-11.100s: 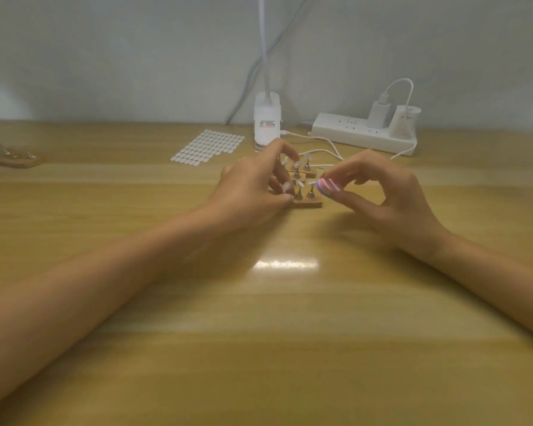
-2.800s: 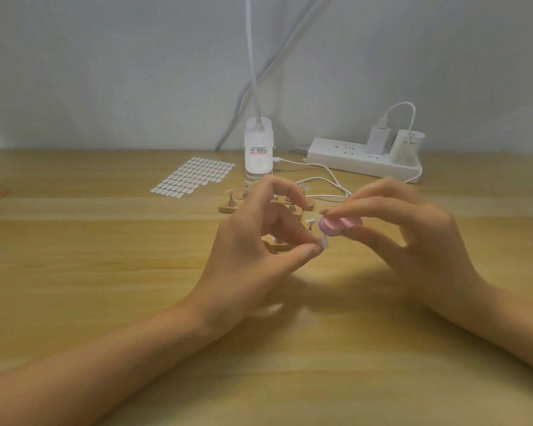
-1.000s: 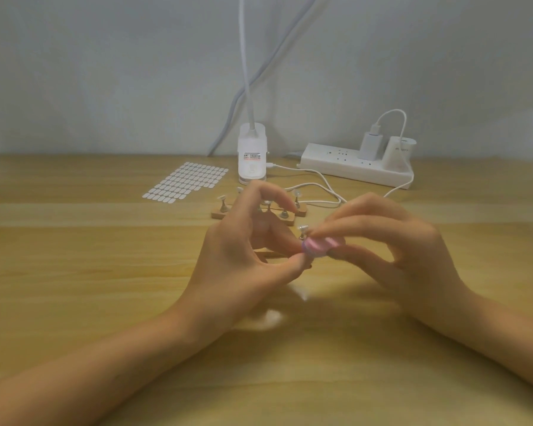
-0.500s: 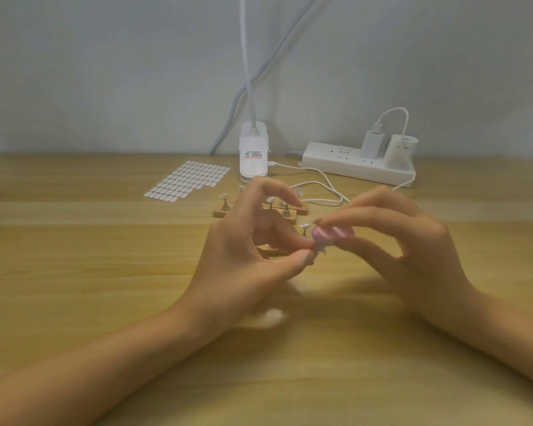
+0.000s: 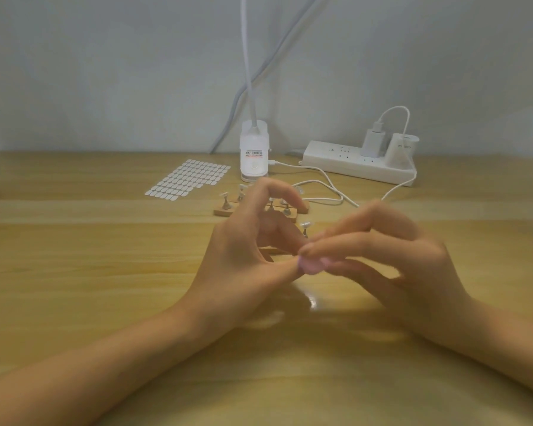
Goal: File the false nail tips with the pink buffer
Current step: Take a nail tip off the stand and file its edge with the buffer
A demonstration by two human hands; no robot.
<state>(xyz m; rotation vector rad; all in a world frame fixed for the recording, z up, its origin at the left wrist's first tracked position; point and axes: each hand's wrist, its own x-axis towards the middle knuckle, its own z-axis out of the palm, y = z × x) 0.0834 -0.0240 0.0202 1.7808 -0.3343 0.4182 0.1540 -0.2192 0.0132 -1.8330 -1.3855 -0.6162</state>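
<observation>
Buffer [image 5: 311,266], one, pink, sits pinched by right hand [image 5: 406,272] against left hand [image 5: 243,265].

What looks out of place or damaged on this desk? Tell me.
Nothing is spilled or broken. One oddity: the adhesive tab sheet is missing tabs at its near right corner, leaving a stepped edge. The right hand holds the pink buffer against the left hand's pinched fingertips; any nail tip there is hidden.

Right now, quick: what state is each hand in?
Left hand: fingers pinched shut beside the pink buffer, probably on a false nail tip, which is hidden.
Right hand: fingers pinch the pink buffer.
</observation>
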